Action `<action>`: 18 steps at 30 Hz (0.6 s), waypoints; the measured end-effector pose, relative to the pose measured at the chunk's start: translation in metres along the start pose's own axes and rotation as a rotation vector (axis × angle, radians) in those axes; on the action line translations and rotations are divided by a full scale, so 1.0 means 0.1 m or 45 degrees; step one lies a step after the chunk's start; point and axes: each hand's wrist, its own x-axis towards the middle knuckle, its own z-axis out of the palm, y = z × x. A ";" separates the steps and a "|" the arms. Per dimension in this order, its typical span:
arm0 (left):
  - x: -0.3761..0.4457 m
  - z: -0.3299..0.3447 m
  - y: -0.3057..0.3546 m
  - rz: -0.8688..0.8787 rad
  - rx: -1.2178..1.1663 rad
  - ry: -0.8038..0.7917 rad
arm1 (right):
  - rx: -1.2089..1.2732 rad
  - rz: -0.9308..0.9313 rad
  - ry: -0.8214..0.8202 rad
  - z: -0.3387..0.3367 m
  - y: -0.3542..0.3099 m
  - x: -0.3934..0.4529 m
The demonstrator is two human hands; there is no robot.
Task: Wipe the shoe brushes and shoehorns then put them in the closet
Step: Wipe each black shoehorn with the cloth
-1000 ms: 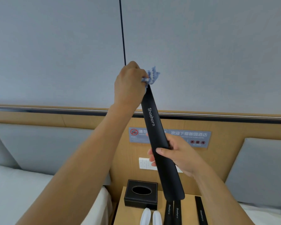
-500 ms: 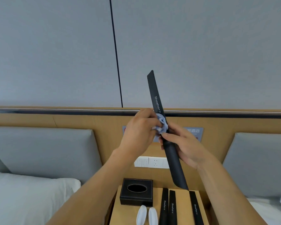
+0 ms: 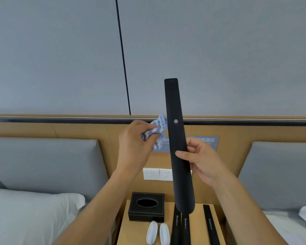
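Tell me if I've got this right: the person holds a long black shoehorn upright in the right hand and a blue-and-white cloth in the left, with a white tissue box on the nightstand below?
Nearly. In the head view the tissue box on the nightstand is black, not white. The rest holds: the right hand holds the shoehorn upright, and the left hand grips the blue-and-white cloth.

Below my arms stood a small wooden nightstand (image 3: 198,207) between two beds. At its back left corner sat a black tissue box (image 3: 146,207) with an oval opening on top. In front of the box, near the front edge, two white oval objects (image 3: 158,232) lay side by side, almost touching. To their right two black shoehorns (image 3: 180,228) lay close together, pointing to the back edge. A third black shoehorn (image 3: 210,225) lay apart from them, along the right edge.
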 end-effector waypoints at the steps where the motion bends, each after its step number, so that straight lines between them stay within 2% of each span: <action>1: 0.00 -0.02 0.02 0.035 0.018 0.044 | 0.000 0.005 0.013 0.00 0.00 0.01; 3: -0.01 -0.03 0.08 0.183 0.057 0.055 | 0.019 0.002 0.024 0.02 0.00 0.04; 6: -0.10 0.06 0.17 0.411 0.194 -0.129 | 0.182 -0.029 -0.018 0.10 0.00 0.07; 9: -0.15 0.15 0.18 0.527 0.283 -0.183 | 0.205 -0.057 -0.040 0.15 0.02 0.05; 13: -0.01 0.12 0.15 0.499 0.227 -0.149 | 0.135 -0.027 -0.063 0.13 0.06 0.03; 18: 0.59 -0.01 0.13 0.342 0.276 -0.027 | -0.067 -0.014 -0.102 0.12 0.07 0.00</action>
